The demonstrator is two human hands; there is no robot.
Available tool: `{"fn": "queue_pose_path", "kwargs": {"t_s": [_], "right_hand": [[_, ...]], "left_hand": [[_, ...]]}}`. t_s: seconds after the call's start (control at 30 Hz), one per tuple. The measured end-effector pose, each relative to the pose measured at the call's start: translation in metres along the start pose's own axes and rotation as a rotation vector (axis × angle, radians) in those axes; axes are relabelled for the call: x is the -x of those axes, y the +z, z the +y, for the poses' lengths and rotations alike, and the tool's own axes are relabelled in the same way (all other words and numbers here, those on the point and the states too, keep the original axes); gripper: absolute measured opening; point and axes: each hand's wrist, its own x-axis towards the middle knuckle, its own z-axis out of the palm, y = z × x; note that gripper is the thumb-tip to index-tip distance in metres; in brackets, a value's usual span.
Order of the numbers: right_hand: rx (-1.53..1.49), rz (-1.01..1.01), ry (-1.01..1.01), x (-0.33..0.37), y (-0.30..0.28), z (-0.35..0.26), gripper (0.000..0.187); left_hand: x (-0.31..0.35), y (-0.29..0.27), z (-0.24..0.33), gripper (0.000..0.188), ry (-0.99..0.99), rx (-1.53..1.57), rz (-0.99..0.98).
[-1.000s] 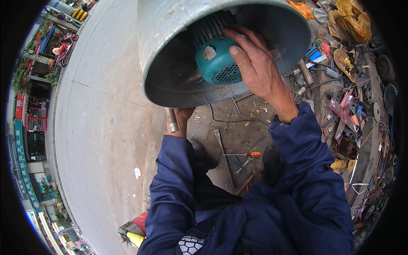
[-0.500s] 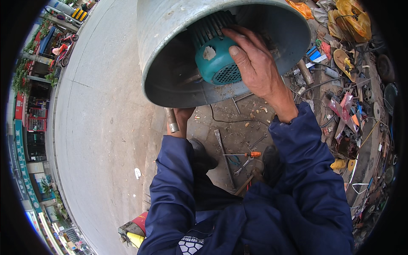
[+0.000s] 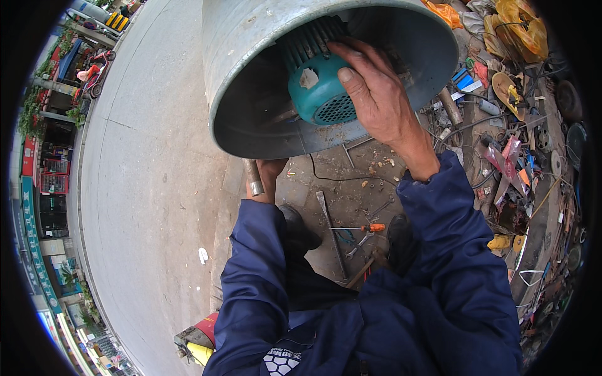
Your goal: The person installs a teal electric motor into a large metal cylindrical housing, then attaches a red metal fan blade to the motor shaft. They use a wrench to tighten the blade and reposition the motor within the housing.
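Observation:
A large grey metal cylindrical fan housing (image 3: 231,47) fills the top of the view, its open end tilted toward me. Inside it sits a teal electric motor (image 3: 320,94) with cooling fins and a slotted round end cover. My right hand (image 3: 385,103) curves over the motor's right side, fingertips on the fins and thumb near the cover. Below the housing's lower rim, beside a short metal tube (image 3: 253,177), shows part of my left hand (image 3: 269,172). Its fingers are hidden behind the housing. A short rod, partly in shadow, lies left of the motor.
Between my shoes lie a flat metal bar (image 3: 331,232), an orange-handled screwdriver (image 3: 375,227) and a wrench (image 3: 352,252). A black cable (image 3: 342,179) runs beneath the housing. Scrap parts and a yellow plastic bag (image 3: 525,31) pile up at right; paved road (image 3: 147,163) stretches at left.

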Motion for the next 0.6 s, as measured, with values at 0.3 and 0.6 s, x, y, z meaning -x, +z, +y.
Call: {"fn": "queue_pose_path", "kwargs": {"t_s": [0.3, 0.6], "right_hand": [[0.012, -0.001, -0.004, 0.000, 0.000, 0.000, 0.041], [0.008, 0.001, -0.005, 0.000, 0.000, 0.000, 0.041]], "left_hand": [[0.002, -0.015, 0.018, 0.040, 0.081, 0.083, 0.129], [0.002, -0.009, 0.009, 0.045, 0.035, 0.105, 0.012]]}}
